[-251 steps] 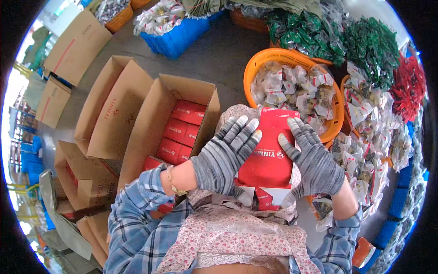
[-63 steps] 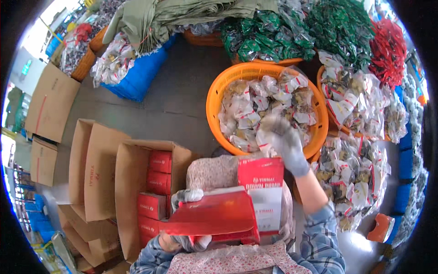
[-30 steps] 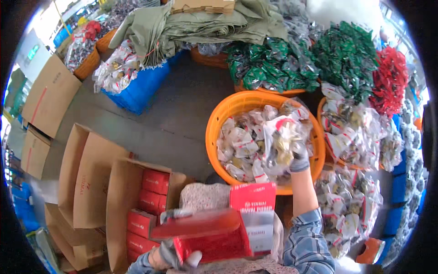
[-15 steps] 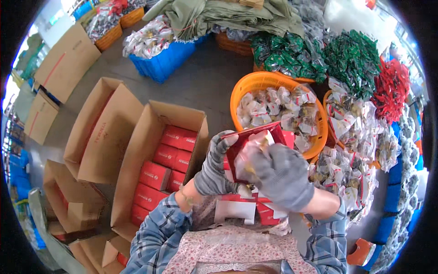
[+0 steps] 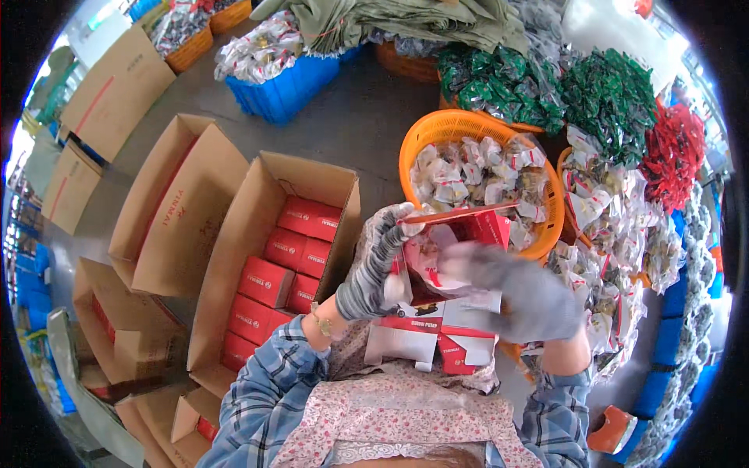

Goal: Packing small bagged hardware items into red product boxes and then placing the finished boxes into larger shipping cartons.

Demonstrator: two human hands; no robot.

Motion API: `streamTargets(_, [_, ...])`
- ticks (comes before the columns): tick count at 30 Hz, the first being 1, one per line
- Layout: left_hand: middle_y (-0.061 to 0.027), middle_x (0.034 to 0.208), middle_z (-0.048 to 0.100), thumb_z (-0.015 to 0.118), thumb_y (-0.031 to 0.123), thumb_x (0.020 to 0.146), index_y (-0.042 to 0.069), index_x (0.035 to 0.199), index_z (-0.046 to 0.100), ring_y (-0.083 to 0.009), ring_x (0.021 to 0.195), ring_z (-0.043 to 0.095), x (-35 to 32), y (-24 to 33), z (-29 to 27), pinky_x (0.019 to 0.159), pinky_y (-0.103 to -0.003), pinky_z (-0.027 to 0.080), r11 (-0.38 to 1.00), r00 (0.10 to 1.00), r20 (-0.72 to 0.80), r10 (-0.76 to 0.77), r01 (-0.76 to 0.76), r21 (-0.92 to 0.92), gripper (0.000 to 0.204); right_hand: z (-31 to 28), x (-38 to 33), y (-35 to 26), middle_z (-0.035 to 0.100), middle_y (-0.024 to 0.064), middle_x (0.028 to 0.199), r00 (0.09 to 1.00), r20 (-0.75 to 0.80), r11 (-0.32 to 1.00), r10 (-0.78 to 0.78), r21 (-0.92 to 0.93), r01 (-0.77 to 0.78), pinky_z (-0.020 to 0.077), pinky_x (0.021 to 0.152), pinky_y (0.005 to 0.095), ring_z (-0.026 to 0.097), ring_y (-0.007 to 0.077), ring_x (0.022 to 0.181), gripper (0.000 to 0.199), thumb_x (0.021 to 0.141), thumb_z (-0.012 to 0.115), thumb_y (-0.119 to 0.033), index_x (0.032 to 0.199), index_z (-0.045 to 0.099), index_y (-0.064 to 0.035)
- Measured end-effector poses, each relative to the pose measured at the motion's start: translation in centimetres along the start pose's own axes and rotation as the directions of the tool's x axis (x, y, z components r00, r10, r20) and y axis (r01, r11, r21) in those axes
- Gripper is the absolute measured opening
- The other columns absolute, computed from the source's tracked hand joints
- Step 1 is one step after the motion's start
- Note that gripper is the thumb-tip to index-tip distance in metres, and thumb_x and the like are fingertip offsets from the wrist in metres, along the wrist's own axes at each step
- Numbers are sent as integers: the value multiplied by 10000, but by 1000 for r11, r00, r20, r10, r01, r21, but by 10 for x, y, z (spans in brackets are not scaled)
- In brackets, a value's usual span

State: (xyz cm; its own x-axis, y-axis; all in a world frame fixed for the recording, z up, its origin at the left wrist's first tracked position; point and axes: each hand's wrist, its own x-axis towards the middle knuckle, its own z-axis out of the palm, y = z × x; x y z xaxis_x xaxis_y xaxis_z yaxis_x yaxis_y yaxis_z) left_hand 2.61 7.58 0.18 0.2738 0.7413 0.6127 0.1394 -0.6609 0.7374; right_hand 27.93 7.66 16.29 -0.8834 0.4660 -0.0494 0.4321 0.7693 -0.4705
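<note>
My left hand [image 5: 371, 264], in a grey striped glove, is closed round the left side of a small red carton [image 5: 493, 228]. The carton is tilted with its top open toward me. Inside lies a part in a clear plastic bag [image 5: 425, 261] with white and red on it. My right hand [image 5: 538, 292], gloved in grey, is at the carton's right side. Motion smears its fingers, some of them at the mouth near the bag, so their grip cannot be made out. Below, against my floral apron, rest red and white cartons [image 5: 460, 352] with flaps sticking out.
A tall brown box [image 5: 226, 261] at left holds several red cartons [image 5: 265, 281]. More brown boxes [image 5: 183, 222] stand farther left. Beyond my hands is an orange basket [image 5: 407, 160] of bagged parts, with more bagged parts [image 5: 605, 296] at right. Green bags [image 5: 608, 97] and a blue crate [image 5: 273, 97] lie farther back.
My right hand has drawn back to the right from the carton's mouth, uncovering more of the bagged part. The left hand keeps its hold, and the carton has tipped slightly.
</note>
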Motion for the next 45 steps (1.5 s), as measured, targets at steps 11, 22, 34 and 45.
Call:
streamTargets(11, [-170,1409,379,795,391,816,133,1475,184,-293,1251,490,19,36,50,1028,-446,446,944,929,-287,-234,287,160,935,115,8,60,503,132,1408,554,-459,450,695,878,163,388,1086,396,509,235,1263,937,779,843,-260,1497,287,-29])
streamTargets(22, [-186,1317,426,855,254,732,95,1447,240,-320,1190,484,35,12,53,1026,-470,411,941,910,-277,-310,335,46,956,106,2,139,446,154,1470,891,-279,-11,357,953,303,400,1106,469,469,269,1328,949,722,861,-361,1479,354,-98])
streamTargets(34, [-261,1461,360,747,443,775,17,1444,365,-416,1363,377,22,32,13,1148,-525,287,911,978,183,-101,17,413,880,53,-15,91,314,256,1524,948,-315,998,-35,-58,18,253,1156,546,324,452,1393,916,714,808,-461,1467,422,-110])
streamTargets(45, [-386,1452,307,647,545,771,-171,1416,292,-522,1388,287,53,62,10,1176,-560,208,590,780,511,-362,-233,773,1027,39,7,54,291,369,1463,994,-63,933,85,-347,-101,252,1153,548,330,523,1351,987,702,756,-448,1483,356,2])
